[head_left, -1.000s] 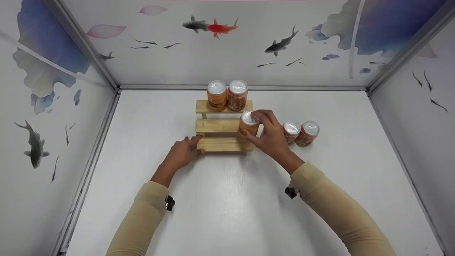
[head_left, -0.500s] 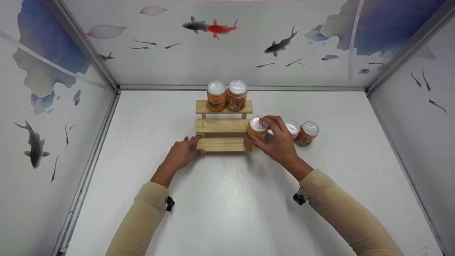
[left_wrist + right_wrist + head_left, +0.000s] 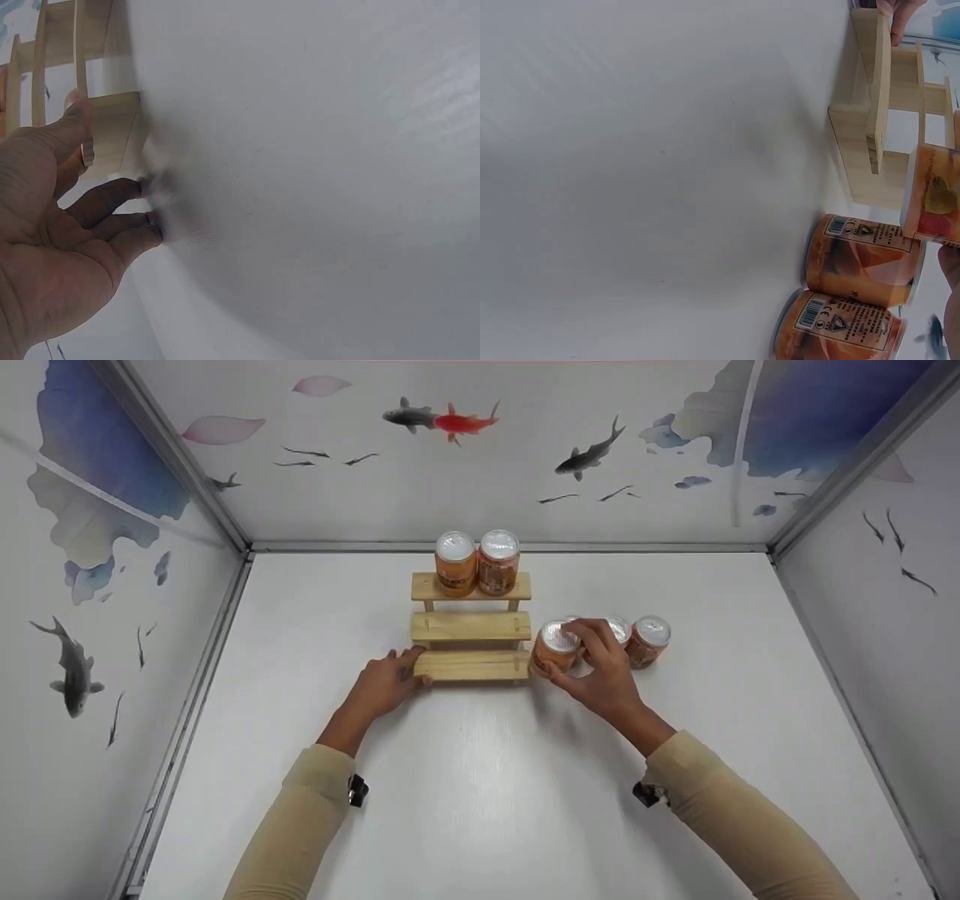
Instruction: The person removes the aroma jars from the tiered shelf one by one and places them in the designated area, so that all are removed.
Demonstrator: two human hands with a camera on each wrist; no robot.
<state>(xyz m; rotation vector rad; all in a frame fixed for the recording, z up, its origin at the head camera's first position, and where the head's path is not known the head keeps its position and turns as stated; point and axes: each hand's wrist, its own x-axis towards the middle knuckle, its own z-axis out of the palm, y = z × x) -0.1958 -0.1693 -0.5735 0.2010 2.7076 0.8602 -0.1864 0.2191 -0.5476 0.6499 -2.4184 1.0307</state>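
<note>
My left hand (image 3: pixel 386 684) pinches the left end of a three-step wooden rack (image 3: pixel 471 666) at its lowest step. In the left wrist view the thumb (image 3: pixel 73 124) lies against the plank, and the other fingers extend near the table. A fruit can (image 3: pixel 553 652) with a silver lid is gripped by my right hand (image 3: pixel 606 675), just right of the rack; in the right wrist view this can (image 3: pixel 939 193) is raised beside the rack, its label turned to the camera. Two more cans (image 3: pixel 455 568) stand side by side on the top step.
On the white table (image 3: pixel 465 780), right of the rack, stand a can (image 3: pixel 649 643) and another can (image 3: pixel 619 628) partly hidden by my right hand. White printed panels (image 3: pixel 480 487) enclose the table at the back and sides.
My right hand has carried the can from over the rack's middle step rightward and toward me, off the rack's right end. The left hand stays on the rack.
</note>
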